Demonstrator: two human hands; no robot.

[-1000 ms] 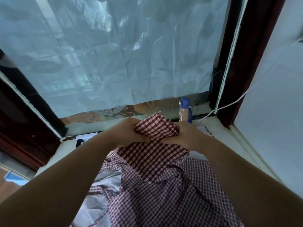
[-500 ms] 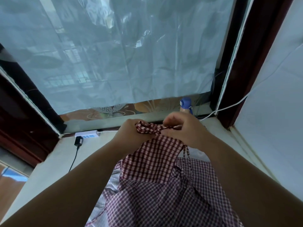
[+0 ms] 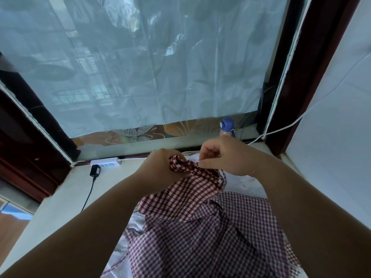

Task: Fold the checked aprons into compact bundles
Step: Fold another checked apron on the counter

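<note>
Head view: L hand [image 3: 160, 167] grips bunched red-checked apron [image 3: 192, 189]; R hand [image 3: 226, 157] pinches its gathered top.

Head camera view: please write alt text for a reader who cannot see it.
The left hand grips and the right hand pinches the bunched end of a red checked apron. More checked cloth lies below, near a covered window.

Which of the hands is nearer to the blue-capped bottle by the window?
Right. The right hand is just in front of the bottle, overlapping its base; the left hand grips the apron farther left.
</note>
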